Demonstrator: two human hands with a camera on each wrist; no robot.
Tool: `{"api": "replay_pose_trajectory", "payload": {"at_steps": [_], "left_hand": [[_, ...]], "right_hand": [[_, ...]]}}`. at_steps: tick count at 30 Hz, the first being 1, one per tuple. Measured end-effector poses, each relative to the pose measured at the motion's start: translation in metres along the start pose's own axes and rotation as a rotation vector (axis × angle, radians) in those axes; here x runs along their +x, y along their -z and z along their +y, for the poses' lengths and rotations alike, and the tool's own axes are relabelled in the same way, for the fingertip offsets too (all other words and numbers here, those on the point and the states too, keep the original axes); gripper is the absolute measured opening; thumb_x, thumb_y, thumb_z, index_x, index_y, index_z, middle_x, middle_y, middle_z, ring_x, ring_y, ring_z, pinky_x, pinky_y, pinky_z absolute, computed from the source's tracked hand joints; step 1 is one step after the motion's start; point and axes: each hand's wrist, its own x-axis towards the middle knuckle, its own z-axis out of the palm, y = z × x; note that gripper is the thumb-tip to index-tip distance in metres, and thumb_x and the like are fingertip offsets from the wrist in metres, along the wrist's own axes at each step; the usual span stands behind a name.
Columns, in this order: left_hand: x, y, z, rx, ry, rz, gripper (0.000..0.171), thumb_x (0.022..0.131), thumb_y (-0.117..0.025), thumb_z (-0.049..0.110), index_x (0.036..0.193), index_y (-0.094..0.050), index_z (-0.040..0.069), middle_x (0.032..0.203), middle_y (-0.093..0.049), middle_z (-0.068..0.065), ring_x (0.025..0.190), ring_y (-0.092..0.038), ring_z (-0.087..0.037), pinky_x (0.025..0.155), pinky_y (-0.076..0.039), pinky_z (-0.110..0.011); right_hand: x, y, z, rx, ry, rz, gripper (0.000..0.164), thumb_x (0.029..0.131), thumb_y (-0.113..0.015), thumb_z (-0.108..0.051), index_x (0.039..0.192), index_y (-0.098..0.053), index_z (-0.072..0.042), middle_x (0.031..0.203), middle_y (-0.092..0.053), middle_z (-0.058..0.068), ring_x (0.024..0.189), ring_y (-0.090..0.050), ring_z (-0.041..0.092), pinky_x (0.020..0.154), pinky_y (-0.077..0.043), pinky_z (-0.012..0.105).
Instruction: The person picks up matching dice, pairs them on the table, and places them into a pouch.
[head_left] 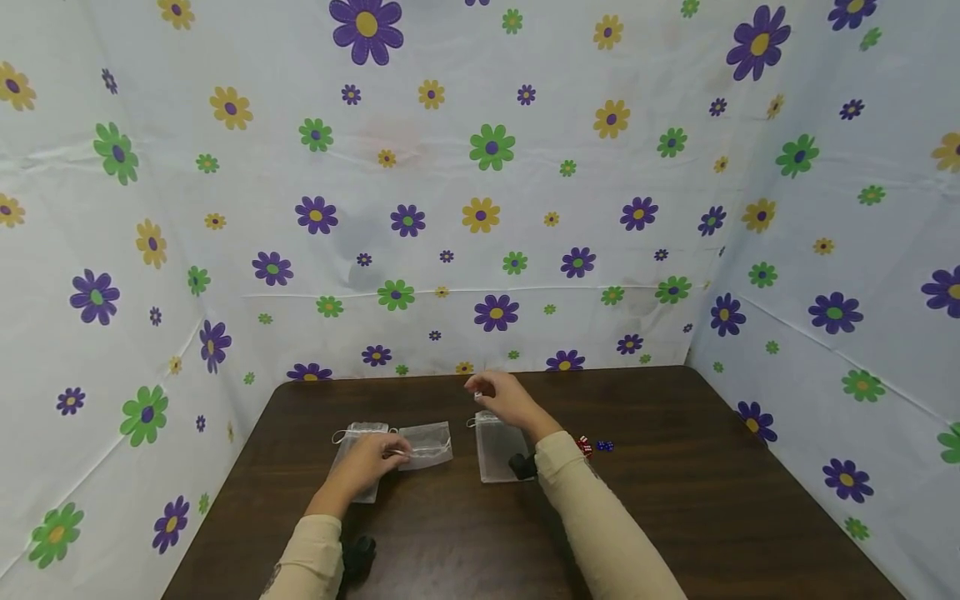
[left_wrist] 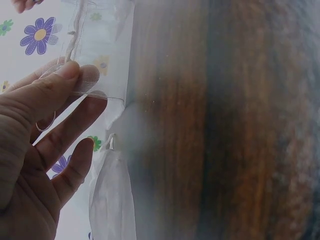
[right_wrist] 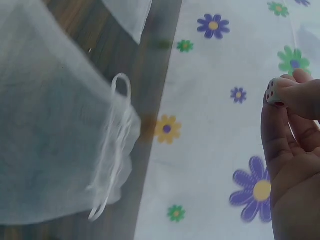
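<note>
Between thumb and fingertips my left hand (head_left: pixel 362 463) pinches the edge of a sheer white drawstring pouch (head_left: pixel 429 437); in the left wrist view its cord and clear mesh (left_wrist: pixel 107 47) show at the fingertips. A second mesh pouch (head_left: pixel 367 495) lies partly hidden beneath that hand. My right hand (head_left: pixel 512 402) is farther back and holds a white die (right_wrist: pixel 274 92) with red pips between thumb and forefinger. Below it, a third mesh pouch (head_left: pixel 497 454) lies flat on the table, its drawstring end (right_wrist: pixel 112 150) toward the back.
Right of the third pouch, partly behind my right sleeve, are red dice (head_left: pixel 585 447) and blue dice (head_left: pixel 605 446). The dark wooden table (head_left: pixel 450 542) meets a flowered white cloth (head_left: pixel 442 183) at the back; more of this cloth hangs on both sides.
</note>
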Motion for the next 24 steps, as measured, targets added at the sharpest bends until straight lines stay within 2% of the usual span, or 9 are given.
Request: {"api": "replay_pose_trajectory", "payload": {"at_steps": [8,14,18,24], "left_hand": [[0.000,-0.002,0.002,-0.019,0.012,0.001,0.006,0.091,-0.075,0.008,0.095,-0.075,0.013,0.090,-0.072,0.003,0.080,-0.066,-0.010,0.069,-0.055,-0.029],[0.001,-0.003,0.002,-0.022,0.011,0.008,0.007,0.091,-0.076,0.009,0.095,-0.075,0.015,0.090,-0.072,0.005,0.080,-0.066,-0.008,0.070,-0.055,-0.028],[0.002,-0.003,0.002,-0.032,0.010,0.007,0.007,0.091,-0.076,0.009,0.094,-0.075,0.014,0.089,-0.073,0.004,0.081,-0.067,-0.010,0.072,-0.056,-0.029],[0.002,-0.002,0.001,-0.045,-0.002,0.007,0.006,0.092,-0.075,0.009,0.095,-0.075,0.013,0.089,-0.072,0.004,0.081,-0.068,-0.011,0.071,-0.057,-0.030]], "right_hand": [[0.011,-0.012,-0.025,0.015,0.047,-0.036,0.023,0.097,-0.064,0.005,0.118,-0.068,-0.002,0.115,-0.068,0.013,0.110,-0.065,0.025,0.097,-0.052,0.038],[0.015,-0.029,-0.036,-0.027,0.114,-0.089,0.022,0.098,-0.064,0.002,0.119,-0.068,-0.002,0.114,-0.068,0.009,0.106,-0.063,0.019,0.094,-0.052,0.031],[0.015,-0.038,-0.045,-0.035,0.148,-0.094,0.022,0.097,-0.065,0.002,0.120,-0.067,-0.002,0.115,-0.067,0.007,0.106,-0.063,0.018,0.094,-0.051,0.029],[0.016,-0.045,-0.056,-0.038,0.163,-0.110,0.023,0.097,-0.065,0.003,0.119,-0.066,-0.004,0.114,-0.067,0.008,0.107,-0.064,0.018,0.094,-0.051,0.027]]}}
